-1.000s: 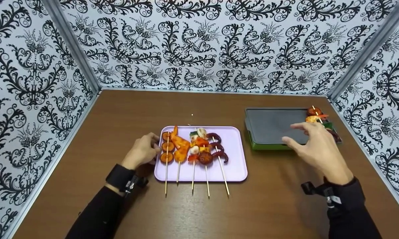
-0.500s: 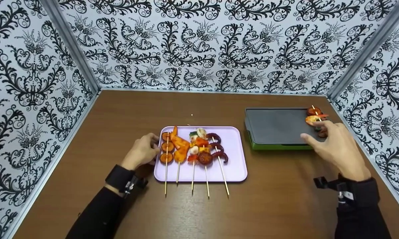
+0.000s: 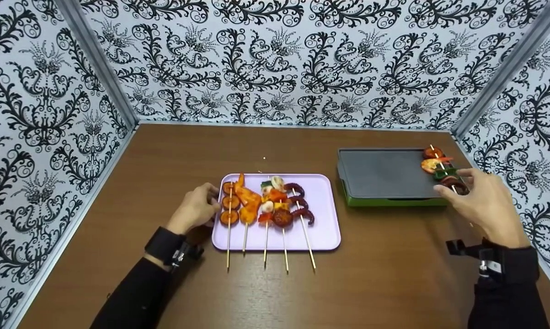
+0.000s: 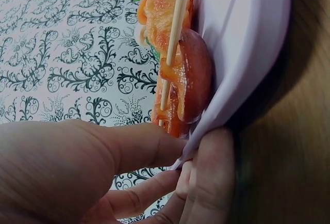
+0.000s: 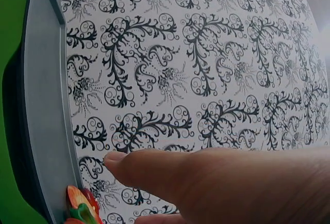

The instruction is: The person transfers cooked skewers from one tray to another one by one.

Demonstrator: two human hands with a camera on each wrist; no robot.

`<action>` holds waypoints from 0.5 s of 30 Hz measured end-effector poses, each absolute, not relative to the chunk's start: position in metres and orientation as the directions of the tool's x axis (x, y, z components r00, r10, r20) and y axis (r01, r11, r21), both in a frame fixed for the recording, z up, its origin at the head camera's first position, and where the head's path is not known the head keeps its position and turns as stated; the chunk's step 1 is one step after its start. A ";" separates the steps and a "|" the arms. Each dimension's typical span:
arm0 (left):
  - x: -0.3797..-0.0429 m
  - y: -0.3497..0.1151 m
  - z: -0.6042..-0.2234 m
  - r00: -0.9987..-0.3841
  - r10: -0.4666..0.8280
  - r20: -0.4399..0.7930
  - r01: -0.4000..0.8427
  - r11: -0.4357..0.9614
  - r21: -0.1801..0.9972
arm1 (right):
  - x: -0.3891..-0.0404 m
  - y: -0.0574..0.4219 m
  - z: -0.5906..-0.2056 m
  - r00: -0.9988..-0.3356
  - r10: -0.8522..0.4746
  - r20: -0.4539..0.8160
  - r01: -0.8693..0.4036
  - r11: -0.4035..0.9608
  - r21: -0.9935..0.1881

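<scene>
At the left edge of a lilac tray (image 3: 327, 235), my left hand (image 3: 196, 208) grips the rim; the left wrist view shows thumb and fingers on either side of the rim (image 4: 206, 123). Several food skewers lie on this tray, among them one with round brown slices (image 3: 229, 217), an orange wing skewer (image 3: 249, 201) and a dark red tentacle skewer (image 3: 304, 214). My right hand (image 3: 489, 208) reaches over the right end of a grey griddle plate (image 3: 380, 176), thumb and fingers spread around the lower part of a mixed food skewer (image 3: 445, 172).
The griddle's green base (image 3: 371, 201) stands on the brown wooden table (image 3: 188, 151), right of the tray. Skewer sticks (image 3: 286, 258) stick out past the tray's front edge. Black-and-white patterned walls (image 3: 275, 59) enclose the back and sides.
My right hand has moved rightward from above the griddle to the skewer at its right end, its fingers coming down around it. The left hand and tray have stayed in place.
</scene>
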State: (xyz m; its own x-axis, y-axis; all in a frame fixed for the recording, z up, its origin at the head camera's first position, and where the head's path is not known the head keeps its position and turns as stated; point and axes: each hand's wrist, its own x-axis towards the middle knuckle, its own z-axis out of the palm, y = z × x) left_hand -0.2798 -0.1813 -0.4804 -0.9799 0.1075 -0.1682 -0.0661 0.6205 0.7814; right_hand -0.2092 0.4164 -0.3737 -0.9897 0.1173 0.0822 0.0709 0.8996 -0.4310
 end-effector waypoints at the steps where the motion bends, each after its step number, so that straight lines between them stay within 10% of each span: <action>1: -0.280 -0.181 -0.480 -0.980 0.108 -0.168 -0.065 0.620 0.782 | -0.209 0.419 -0.373 -0.989 0.127 0.074 0.083 0.900 -0.428; 15: -0.280 -0.183 -0.481 -0.985 0.120 -0.127 -0.014 0.670 0.742 | -0.206 0.445 -0.382 -0.981 0.190 -0.046 0.193 0.904 -0.381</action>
State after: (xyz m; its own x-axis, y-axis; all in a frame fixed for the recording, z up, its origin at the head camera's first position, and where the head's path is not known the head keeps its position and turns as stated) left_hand -0.2800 -0.1830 -0.4809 -0.9847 0.1196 -0.1267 -0.0141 0.6701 0.7422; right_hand -0.2059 0.4448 -0.3823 -0.9808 0.1896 -0.0464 0.1928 0.9040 -0.3815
